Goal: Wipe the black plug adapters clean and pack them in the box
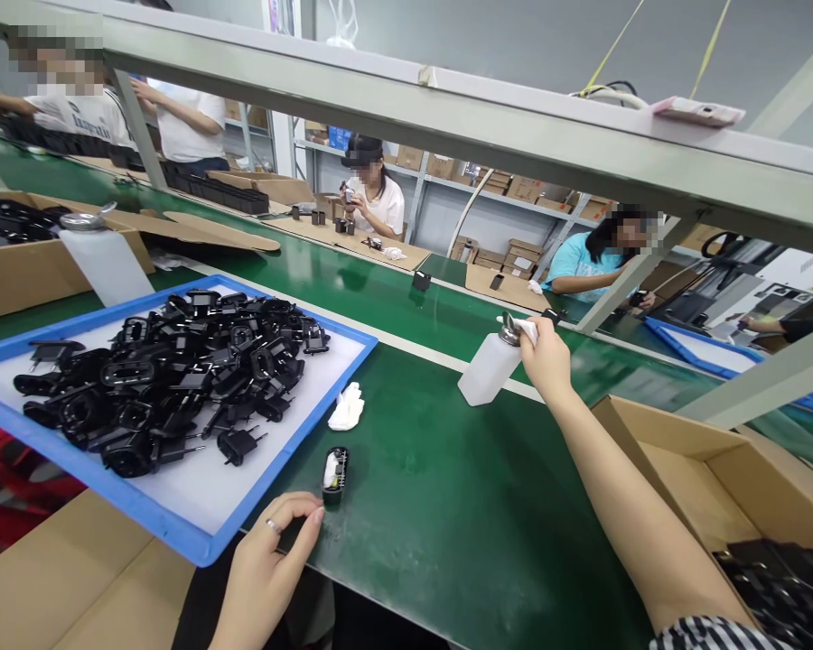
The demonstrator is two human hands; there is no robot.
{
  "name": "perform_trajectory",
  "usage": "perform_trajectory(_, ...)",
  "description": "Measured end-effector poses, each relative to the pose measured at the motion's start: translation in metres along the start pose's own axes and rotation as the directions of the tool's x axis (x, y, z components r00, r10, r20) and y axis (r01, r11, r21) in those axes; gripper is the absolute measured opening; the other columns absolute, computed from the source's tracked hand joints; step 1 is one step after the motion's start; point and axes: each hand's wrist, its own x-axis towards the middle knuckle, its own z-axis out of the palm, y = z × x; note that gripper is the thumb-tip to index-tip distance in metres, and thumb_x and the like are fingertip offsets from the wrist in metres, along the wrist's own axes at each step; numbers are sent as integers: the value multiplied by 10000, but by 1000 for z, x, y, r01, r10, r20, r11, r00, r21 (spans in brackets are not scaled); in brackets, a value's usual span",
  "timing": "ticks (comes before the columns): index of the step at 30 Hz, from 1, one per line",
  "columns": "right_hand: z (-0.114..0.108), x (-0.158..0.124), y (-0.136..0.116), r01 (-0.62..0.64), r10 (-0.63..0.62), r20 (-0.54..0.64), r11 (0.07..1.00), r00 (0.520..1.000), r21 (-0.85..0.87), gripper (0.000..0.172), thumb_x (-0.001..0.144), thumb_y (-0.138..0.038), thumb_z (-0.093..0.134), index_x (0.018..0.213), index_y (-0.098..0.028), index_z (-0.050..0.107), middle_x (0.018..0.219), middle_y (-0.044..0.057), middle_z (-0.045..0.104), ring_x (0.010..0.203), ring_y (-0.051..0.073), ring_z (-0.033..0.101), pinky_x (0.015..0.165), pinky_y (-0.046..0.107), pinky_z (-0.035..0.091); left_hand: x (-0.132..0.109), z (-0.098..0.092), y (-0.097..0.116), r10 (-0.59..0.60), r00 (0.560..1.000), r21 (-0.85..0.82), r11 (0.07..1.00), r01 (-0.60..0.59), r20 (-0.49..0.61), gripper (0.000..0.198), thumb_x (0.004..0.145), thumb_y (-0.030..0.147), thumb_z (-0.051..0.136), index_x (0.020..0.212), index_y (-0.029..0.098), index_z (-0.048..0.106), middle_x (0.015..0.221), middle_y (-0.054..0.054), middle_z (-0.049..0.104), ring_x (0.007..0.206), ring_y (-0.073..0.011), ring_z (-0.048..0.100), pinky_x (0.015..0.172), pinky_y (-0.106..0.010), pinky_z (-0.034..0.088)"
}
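My right hand is closed on a white cloth at the metal top of a translucent white pump bottle. The bottle leans in the view. A small black piece shows just past the fingers; whether I hold it I cannot tell. My left hand is at the table's near edge, thumb and forefinger drawn together with nothing visible between them. Right by its fingertips lies a black oblong casing with white and metal parts inside. A crumpled white cloth lies beyond the casing.
On the left, a blue-rimmed tray holds many black plug parts. Behind it stand another bottle and a carton. An open carton with black parts is at right. A metal beam crosses above; several people sit opposite.
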Motion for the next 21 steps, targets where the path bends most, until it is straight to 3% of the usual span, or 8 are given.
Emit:
perform_trajectory(8,3,-1,-1,6,-6,-4,999,1000,40,230,706,-230,309,886,-171,439,842,105,548,777,251,503,634,323,375,1,-1,0,-28,999,-41,999,29,24,208,695,386,450,661,199,534,785,-16,581,767,-153,543,661,-228,436)
perform_trajectory(11,-6,2,-2,-53,53,8,997,999,55,213,702,-246,331,865,-170,446,789,100,546,730,249,505,608,318,374,1,-2,-1,-41,998,-76,996,44,39,202,691,379,458,652,194,531,797,-20,578,779,-156,540,672,-235,436)
perform_trajectory(15,-36,-3,-19,-138,167,-204,979,965,148,182,707,-280,365,823,-171,452,733,75,520,670,215,492,581,296,374,2,-2,-4,-59,998,-156,986,60,13,192,684,368,470,684,182,515,817,-35,564,806,-163,536,698,-254,442)
perform_trajectory(18,-53,-20,-46,-57,140,-314,965,939,258,165,711,-295,398,796,-169,461,750,70,501,671,191,477,602,283,376,4,0,-1,-77,997,-154,985,74,-17,230,671,360,491,812,178,492,871,-43,546,831,-158,529,747,-283,437)
perform_trajectory(19,-52,-28,-56,-28,110,-268,957,957,289,165,712,-308,412,792,-173,464,749,65,498,667,188,475,600,281,376,6,1,2,-83,996,-122,989,81,-12,273,664,357,501,870,179,477,904,-47,539,856,-160,520,772,-299,427)
perform_trajectory(21,-41,-44,-76,3,14,-46,932,999,363,163,714,-327,426,792,-188,466,727,49,498,642,185,474,577,277,374,10,3,8,-90,996,-25,996,91,21,389,641,357,529,974,177,437,981,-60,517,930,-177,484,823,-334,395)
